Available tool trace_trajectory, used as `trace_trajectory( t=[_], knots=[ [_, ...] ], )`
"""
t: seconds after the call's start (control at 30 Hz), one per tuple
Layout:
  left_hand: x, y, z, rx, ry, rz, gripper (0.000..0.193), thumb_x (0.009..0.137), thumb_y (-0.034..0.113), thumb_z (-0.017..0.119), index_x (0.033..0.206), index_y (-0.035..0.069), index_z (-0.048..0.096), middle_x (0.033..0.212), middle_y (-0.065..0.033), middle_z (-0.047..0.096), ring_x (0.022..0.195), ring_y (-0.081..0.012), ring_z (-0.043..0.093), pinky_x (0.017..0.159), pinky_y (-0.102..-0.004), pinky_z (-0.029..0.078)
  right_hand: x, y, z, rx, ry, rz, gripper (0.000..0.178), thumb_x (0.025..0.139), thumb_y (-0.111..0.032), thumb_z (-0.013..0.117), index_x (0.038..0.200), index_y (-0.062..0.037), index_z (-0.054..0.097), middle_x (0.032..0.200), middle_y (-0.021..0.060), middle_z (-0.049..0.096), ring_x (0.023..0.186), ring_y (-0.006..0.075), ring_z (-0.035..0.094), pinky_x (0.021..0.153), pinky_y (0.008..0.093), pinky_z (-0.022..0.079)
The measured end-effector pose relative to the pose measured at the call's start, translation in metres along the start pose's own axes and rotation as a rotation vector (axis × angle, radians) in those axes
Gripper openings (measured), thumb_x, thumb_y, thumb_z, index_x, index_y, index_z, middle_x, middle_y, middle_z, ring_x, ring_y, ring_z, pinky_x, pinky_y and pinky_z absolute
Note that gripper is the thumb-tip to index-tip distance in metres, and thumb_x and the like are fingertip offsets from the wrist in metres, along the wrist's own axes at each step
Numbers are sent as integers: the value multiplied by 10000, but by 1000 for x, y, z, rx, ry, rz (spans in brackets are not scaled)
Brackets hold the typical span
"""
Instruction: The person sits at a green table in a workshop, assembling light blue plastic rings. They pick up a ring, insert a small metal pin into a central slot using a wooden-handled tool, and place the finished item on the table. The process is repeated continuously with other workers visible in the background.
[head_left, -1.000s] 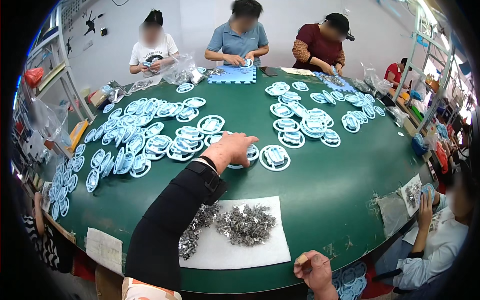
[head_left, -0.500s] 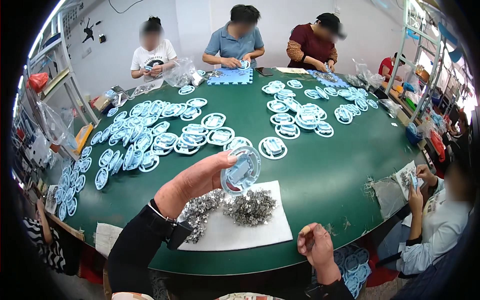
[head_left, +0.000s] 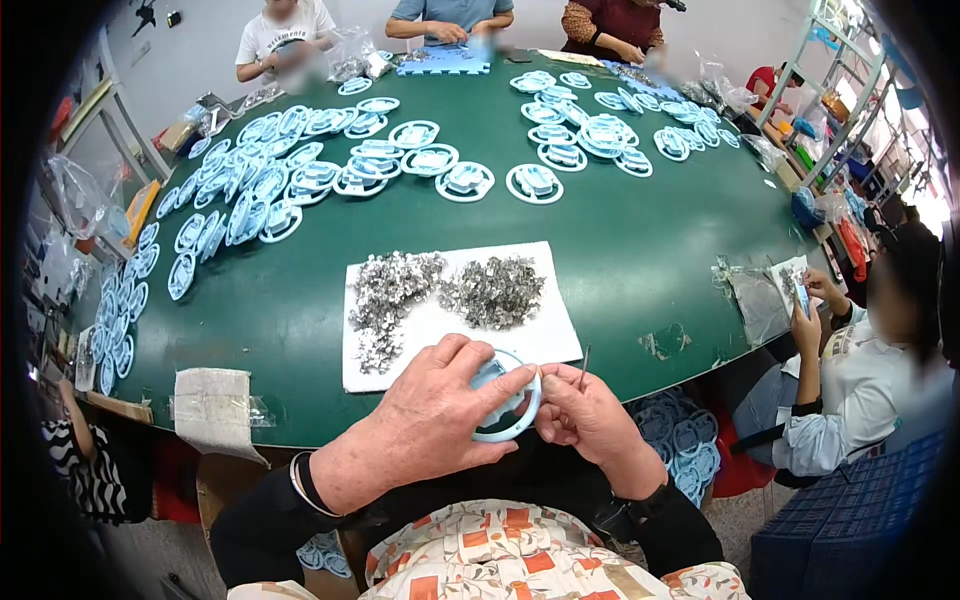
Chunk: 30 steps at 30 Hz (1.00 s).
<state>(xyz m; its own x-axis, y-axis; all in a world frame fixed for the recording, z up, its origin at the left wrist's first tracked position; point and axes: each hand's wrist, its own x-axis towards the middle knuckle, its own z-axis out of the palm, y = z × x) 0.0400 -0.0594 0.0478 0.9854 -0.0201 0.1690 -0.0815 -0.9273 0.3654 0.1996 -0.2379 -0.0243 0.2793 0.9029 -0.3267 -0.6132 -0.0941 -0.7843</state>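
My left hand [head_left: 425, 410] holds a light-blue round plastic part [head_left: 520, 425] near the table's front edge, thumb and fingers closed around it. The part has an open outer ring and a moulded middle, partly hidden by my fingers. My right hand [head_left: 590, 420] meets its right rim with thumb and forefinger pinched together. A thin dark stick-like piece [head_left: 586, 360] pokes up from the right fingers; its kind is unclear. Just beyond my hands lies a white sheet [head_left: 460, 350], bearing two heaps of small metal pieces, a left heap [head_left: 390, 300] and a darker right heap [head_left: 495, 292].
Many more blue parts [head_left: 265, 180] lie across the green table [head_left: 660, 250], left and far side. Several people work around it, one close at the right [head_left: 850, 380]. A folded cloth [head_left: 212, 405] hangs over the front-left edge. More parts [head_left: 680, 440] sit below the right edge.
My left hand has lowered the blue part from above the heaps toward my body. The right hand has come up and left to its rim. The view has tilted downward.
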Motion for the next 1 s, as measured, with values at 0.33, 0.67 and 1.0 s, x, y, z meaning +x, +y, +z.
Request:
trace_trajectory(
  t=[0.33,0.67,1.0],
  knots=[
    [-50,-21,39,-965,340,-472,481,1047,199,515,1466,-27,448,1253,-148,629,1117,-223,642,933,-338,540,-4,8,3,-59,18,-40,188,1027,-170,598,1161,-40,617,887,22,696,618,44,582,473,152,361],
    [-54,-20,74,-1518,224,-602,355,1082,222,466,1364,6,490,1103,-90,657,960,-150,682,810,-314,603,1,15,3,-71,39,-33,188,1024,-155,601,1167,-33,616,891,28,695,616,45,596,459,153,355],
    [-46,-24,66,-1432,219,-576,318,1079,160,462,1339,-11,523,1087,-50,652,924,-90,647,808,-253,566,2,12,-5,-111,46,8,215,1032,-176,598,1189,-29,612,845,16,670,618,42,576,466,157,346]
  ],
)
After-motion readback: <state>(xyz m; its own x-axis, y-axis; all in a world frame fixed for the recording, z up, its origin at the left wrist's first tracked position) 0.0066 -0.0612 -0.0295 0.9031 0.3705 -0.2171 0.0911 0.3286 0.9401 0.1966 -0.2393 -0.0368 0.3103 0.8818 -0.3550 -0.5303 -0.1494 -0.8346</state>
